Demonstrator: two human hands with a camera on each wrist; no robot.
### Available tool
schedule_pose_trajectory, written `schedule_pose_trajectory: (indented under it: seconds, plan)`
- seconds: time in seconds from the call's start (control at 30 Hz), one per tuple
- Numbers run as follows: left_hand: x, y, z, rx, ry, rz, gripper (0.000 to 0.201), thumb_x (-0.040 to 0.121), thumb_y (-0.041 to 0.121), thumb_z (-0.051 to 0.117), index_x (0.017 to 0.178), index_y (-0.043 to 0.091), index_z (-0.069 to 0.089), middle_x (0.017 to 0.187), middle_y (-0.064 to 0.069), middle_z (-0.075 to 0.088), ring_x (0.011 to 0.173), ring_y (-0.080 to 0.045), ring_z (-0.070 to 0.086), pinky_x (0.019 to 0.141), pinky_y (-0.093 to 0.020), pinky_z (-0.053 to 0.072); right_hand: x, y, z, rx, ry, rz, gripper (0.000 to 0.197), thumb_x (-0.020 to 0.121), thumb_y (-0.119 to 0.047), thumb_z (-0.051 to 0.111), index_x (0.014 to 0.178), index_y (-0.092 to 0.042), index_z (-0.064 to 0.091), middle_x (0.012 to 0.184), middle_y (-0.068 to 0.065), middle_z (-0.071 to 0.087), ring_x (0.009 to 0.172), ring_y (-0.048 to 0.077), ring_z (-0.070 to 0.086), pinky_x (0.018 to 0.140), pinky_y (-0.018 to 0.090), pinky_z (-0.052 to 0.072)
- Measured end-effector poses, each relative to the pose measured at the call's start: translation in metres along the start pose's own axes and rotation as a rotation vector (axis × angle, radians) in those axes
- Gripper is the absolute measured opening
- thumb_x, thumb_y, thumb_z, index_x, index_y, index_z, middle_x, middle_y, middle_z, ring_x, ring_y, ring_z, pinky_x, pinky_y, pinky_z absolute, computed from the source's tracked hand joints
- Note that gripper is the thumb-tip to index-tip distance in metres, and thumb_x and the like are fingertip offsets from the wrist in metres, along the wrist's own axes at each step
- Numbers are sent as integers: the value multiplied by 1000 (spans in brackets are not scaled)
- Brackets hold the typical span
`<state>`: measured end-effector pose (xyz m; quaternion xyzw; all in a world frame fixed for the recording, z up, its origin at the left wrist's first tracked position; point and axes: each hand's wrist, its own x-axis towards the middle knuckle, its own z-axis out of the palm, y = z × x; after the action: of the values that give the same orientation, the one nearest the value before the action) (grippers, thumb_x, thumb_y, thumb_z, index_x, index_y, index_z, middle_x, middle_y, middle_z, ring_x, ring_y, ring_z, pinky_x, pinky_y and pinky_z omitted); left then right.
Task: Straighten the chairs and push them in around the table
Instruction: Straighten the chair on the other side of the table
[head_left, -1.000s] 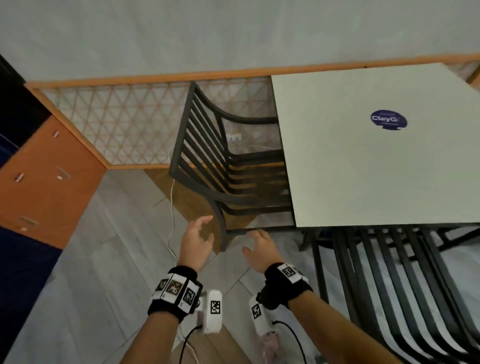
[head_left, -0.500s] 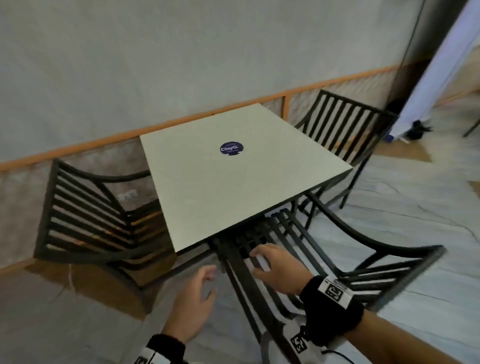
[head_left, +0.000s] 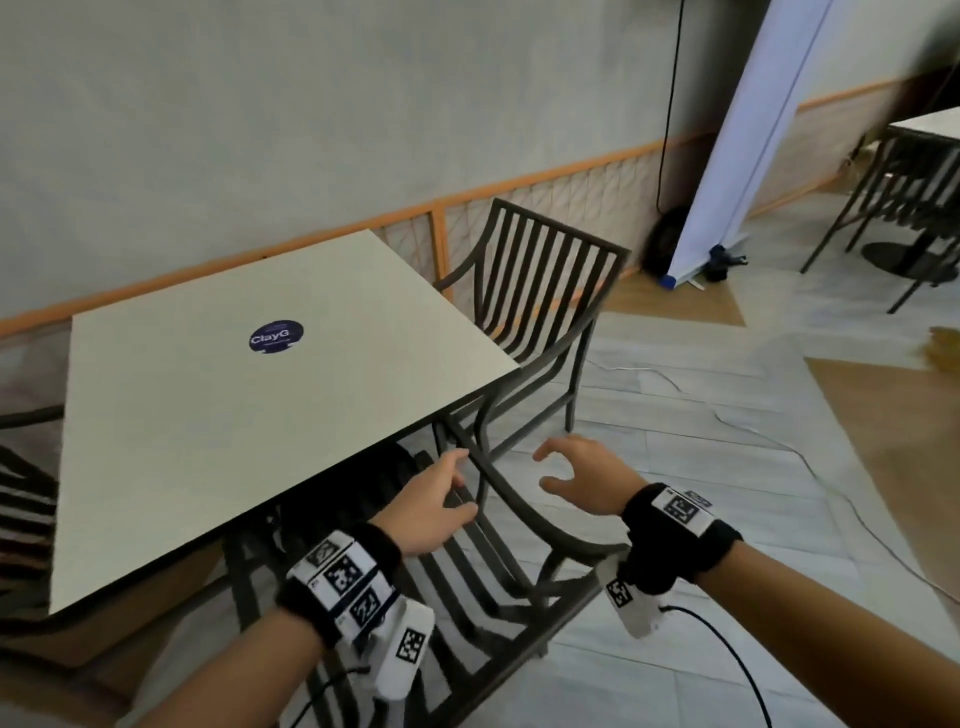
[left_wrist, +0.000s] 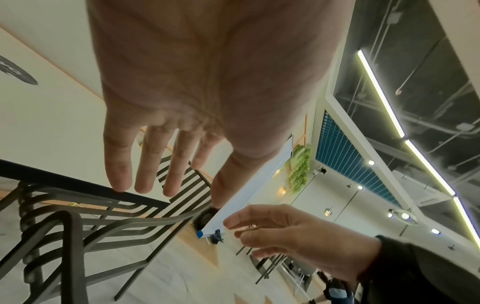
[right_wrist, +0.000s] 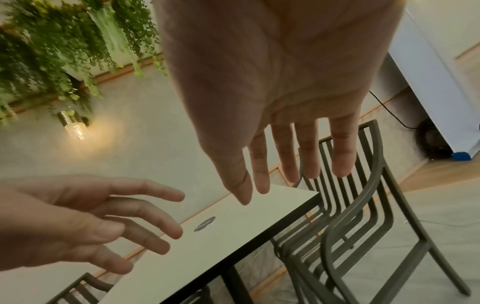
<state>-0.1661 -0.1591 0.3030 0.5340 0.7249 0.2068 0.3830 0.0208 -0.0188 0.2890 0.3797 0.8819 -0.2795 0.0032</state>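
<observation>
A square pale table (head_left: 208, 415) with a round blue sticker stands by the wall. Below my hands a dark slatted metal chair (head_left: 566, 538) has its seat partly under the table's near edge. My left hand (head_left: 457, 488) hovers open just over the front of its curved armrest, fingers spread (left_wrist: 155, 174). My right hand (head_left: 550, 470) is open in the air to the right of that armrest, holding nothing. A second chair (head_left: 563, 226) stands at the table's right side, angled, also seen in the right wrist view (right_wrist: 363, 205). A third chair (head_left: 26, 499) shows at the left edge.
A white roll-up banner (head_left: 737, 130) and a black object (head_left: 662, 239) stand by the wall at the back right. Another table with chairs (head_left: 909, 208) is at the far right. A thin cable (head_left: 779, 447) runs across the pale floor.
The view has swung right, from the left chair to the near and right chairs. Both hands have moved with it and now hover at the near chair's armrest, still empty.
</observation>
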Motion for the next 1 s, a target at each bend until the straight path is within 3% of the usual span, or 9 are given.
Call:
schedule_pose_trajectory:
  seconds: [0.1,0.27,0.47,0.63,0.8,0.87,1.0]
  plan:
    - [51,27,16,22,-27,-32,65,93,26,56,148,20,22,140,-6,44,118,-21,52,95,-27,44,32,46,-29,-17,-48,-21,33,88,-28,60,120,-19,55,131,7,53,118,25,49,96,34,38]
    - [151,46,44,-35,-37,-139,65,90,23,58,147,15,27,141,-8,43,120,-22,50,91,-29,43,113,116,-70,-64,-91,-58,33,88,-26,61,119,-16,56,127,10,55,110,26,53,87,30,40]
    - [297,40,73,-170,71,-273,65,88,13,57,146,12,29,148,-8,39,136,-25,39,109,-30,31,244,197,-93,-230,-137,-73,33,87,-28,59,119,-20,54,122,10,55,107,27,54,86,37,44]
    - [409,5,102,-363,161,-505,71,85,9,58,149,17,28,147,-16,39,130,-36,45,107,-43,42,349,262,-90,-333,-208,-65,35,89,-30,56,122,-19,52,125,11,54,113,31,52,92,42,47]
    - [483,-27,122,-335,201,-649,81,88,10,56,153,18,8,162,-13,5,146,-31,22,118,-43,27,429,319,-67,-407,-178,-122,47,87,-37,58,129,-22,46,135,7,49,118,30,50,94,46,46]
    - [512,-34,127,-323,274,-688,86,89,8,55,153,20,-1,163,-10,-9,148,-33,14,119,-45,23,461,339,-57,-481,-136,-183,54,86,-41,58,134,-23,41,141,9,43,127,31,43,99,50,41]
    - [562,-47,135,-352,436,-737,92,88,0,54,153,17,-10,160,-11,-22,150,-33,2,120,-49,19,518,367,-32,-634,-98,-303,57,89,-48,48,140,-30,30,152,11,29,140,33,23,111,56,24]
